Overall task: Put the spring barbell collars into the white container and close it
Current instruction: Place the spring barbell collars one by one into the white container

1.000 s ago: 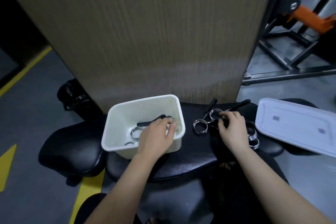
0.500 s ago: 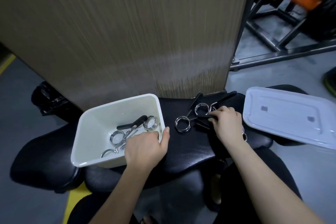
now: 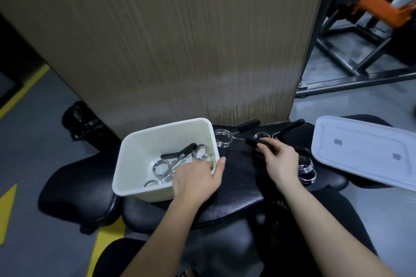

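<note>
The white container (image 3: 135, 153) stands open on a black padded seat (image 3: 236, 186), with spring collars (image 3: 177, 162) lying inside. My left hand (image 3: 195, 181) grips its near right rim, thumb on the outside wall. My right hand (image 3: 279, 162) pinches the black handle of a spring collar (image 3: 261, 138) lying on the seat just right of the container. Another chrome collar (image 3: 222, 138) rests by the container's far right corner. One more collar (image 3: 306, 170) lies right of my right wrist. The white lid (image 3: 364, 150) lies flat at the right.
A wood-grain panel (image 3: 168, 40) rises directly behind the seat. A black bag (image 3: 83, 123) sits on the floor at the left. Black and orange gym frames (image 3: 371, 18) stand at the back right. Yellow floor markings (image 3: 9, 209) run on the left.
My left hand came out of the container and took hold of its near right rim. My right hand stays on the collar's handle on the seat. The camera view shifted.
</note>
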Available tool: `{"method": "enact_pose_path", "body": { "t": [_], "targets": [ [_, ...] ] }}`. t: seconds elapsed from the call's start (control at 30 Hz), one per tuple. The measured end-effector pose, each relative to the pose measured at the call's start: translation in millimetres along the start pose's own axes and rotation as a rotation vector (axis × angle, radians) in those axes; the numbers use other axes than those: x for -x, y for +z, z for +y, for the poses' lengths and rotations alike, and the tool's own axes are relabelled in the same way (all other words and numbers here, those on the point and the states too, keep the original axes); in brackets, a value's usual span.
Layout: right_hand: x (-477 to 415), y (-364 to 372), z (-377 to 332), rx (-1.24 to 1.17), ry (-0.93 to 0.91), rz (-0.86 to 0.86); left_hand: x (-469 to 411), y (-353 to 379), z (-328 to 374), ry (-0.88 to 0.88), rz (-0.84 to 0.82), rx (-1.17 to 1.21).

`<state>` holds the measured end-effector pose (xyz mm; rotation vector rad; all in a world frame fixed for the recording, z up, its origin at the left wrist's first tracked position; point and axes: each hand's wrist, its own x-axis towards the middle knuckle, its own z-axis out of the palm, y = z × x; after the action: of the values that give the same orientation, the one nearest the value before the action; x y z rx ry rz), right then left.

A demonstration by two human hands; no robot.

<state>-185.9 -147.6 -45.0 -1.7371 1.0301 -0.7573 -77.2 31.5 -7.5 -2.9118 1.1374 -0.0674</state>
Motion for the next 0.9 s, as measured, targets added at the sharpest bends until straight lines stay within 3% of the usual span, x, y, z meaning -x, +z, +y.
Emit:
{"method": "enact_pose_path", "body": {
  "t": [0.13, 0.23, 0.33, 0.47, 0.57, 0.63, 0.73, 0.9],
  "targets": [
    [13, 1, -6, -0.226, 0.106, 0.086, 5, -3, -9, 0.026, -0.05, 0.124],
    [23, 3, -10, -0.448, 0.145, 0.137, 7, -14, -19, -0.024, -0.072, 0.399],
    [33, 6, -18, -0.529, 0.106, 0.121, 6, -28, -47, -0.105, 0.128, 0.456],
    [45, 17, -31, -0.429, -0.048, 0.023, 4, -30, -113, -0.198, 0.441, 0.391],
    [54, 31, -40, -0.446, -0.098, -0.085, 12, -16, -149, -0.194, 0.402, 0.312],
    [59, 41, -49, -0.52, -0.116, -0.17, 22, -7, -155, -0.078, 0.407, 0.332],
    [59, 53, -65, -0.74, -0.037, -0.402, 22, -5, -150, 0.068, 0.368, 0.512],
    [52, 62, -75, -0.855, 0.112, -0.689, 5, -38, -144, 0.187, 0.112, 0.701]
  ]
}}
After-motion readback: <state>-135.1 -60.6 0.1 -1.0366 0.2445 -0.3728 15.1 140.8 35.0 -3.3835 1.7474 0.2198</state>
